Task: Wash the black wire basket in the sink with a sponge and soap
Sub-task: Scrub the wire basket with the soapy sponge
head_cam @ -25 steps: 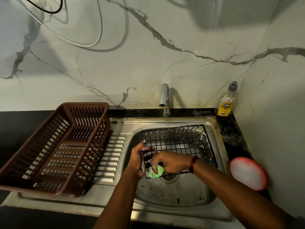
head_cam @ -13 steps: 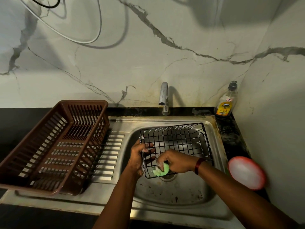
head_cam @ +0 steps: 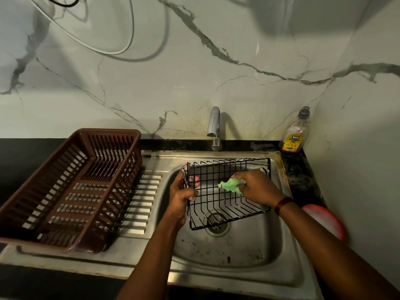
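Gripping the black wire basket [head_cam: 227, 204] by its left edge, the left hand [head_cam: 181, 198] holds it tilted over the steel sink [head_cam: 238, 254] drain; the right hand [head_cam: 258, 188] clutches a green sponge [head_cam: 229, 185] against its grid. Veined marble wall [head_cam: 194, 83] behind.

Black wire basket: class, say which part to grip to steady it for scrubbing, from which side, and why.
Grip the black wire basket by its left end wall, from the left, where the left hand holds it: fingers can hook through the open grid. It stands tilted in the sink, and the right hand with the green sponge works its right part.
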A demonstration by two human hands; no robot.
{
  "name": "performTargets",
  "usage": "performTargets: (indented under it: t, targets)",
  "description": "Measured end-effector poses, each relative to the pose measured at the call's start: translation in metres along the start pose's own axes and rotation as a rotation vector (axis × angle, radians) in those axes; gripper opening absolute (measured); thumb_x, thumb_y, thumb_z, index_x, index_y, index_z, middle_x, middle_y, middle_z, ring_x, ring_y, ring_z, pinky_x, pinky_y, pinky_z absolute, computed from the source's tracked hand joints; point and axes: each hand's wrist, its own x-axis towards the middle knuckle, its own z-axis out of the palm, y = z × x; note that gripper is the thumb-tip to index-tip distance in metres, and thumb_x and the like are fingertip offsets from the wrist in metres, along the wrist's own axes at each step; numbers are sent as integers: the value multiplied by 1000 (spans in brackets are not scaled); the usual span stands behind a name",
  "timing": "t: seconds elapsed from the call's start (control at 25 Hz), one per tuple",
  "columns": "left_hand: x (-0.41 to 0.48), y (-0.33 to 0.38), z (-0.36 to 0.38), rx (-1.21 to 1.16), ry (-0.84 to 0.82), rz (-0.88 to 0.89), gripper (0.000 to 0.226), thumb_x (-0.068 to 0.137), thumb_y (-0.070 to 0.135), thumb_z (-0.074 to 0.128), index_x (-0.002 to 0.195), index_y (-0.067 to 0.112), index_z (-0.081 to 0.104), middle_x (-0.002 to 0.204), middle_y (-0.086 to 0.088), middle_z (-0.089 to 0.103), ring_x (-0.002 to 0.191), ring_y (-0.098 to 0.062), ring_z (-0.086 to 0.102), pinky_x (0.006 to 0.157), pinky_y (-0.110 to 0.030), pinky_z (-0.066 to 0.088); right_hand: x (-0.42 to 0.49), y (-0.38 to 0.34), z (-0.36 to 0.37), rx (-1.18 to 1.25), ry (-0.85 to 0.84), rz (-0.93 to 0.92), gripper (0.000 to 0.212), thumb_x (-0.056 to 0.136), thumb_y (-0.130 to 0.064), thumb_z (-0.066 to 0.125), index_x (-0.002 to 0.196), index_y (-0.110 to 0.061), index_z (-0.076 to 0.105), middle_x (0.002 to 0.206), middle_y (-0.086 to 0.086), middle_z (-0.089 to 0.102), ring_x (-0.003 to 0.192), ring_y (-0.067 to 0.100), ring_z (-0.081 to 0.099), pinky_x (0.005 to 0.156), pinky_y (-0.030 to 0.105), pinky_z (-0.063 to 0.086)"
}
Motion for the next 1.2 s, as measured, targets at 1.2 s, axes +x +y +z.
performTargets:
  t: [1.2]
  targets:
    - [-19, -7, 30, -50, 108, -158, 90, 53, 13, 55, 143, 17, 57, 125, -13, 63, 108, -28, 61, 87, -44, 51, 27, -11, 49, -191, 221, 596, 20, 88, -14, 56, 103, -12, 70, 108, 11, 66, 100, 29, 64, 78, 36, 54]
